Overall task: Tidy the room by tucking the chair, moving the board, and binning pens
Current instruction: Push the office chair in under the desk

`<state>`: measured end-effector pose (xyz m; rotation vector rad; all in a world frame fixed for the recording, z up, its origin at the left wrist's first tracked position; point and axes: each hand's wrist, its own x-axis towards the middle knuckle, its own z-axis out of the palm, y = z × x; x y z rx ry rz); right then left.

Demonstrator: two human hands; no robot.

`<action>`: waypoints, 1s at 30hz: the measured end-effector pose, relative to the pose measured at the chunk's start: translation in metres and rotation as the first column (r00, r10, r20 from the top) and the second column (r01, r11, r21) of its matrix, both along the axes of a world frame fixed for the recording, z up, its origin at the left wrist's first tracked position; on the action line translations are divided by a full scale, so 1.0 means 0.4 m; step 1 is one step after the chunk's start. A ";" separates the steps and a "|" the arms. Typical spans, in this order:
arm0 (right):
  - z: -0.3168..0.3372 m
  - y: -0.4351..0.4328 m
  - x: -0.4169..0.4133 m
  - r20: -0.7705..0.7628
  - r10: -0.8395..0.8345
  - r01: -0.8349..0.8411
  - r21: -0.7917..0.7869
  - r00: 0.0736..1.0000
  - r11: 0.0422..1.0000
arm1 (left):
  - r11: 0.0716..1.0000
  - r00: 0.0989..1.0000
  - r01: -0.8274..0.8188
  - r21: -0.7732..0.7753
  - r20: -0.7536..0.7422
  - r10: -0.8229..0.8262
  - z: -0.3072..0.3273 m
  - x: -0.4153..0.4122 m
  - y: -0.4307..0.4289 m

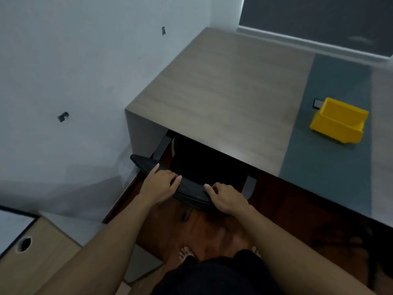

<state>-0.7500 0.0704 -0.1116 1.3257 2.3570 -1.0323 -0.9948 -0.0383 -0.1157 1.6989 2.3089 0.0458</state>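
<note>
A black office chair [191,188] stands at the front edge of the wooden desk [223,92], its seat hidden under the desktop. Only the top of its backrest and the armrest posts show. My left hand [159,184] grips the left part of the backrest's top edge. My right hand [227,199] grips the same edge a little further right. A yellow plastic bin [338,122] sits on the desk at the right, on a blue-grey mat [331,167]. No pens are visible. A white board with a dark frame [12,226] lies at the lower left.
A white wall runs along the left. A small dark card-like object [318,103] lies behind the bin. A light wooden cabinet with a round hole [32,256] is at the lower left. My bare feet [187,254] stand on the dark red floor behind the chair.
</note>
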 end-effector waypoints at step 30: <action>-0.022 0.313 -0.156 0.075 -0.161 0.135 0.273 0.984 0.952 | 0.980 0.974 0.173 0.093 -0.163 -0.157 -0.008 -0.178 0.403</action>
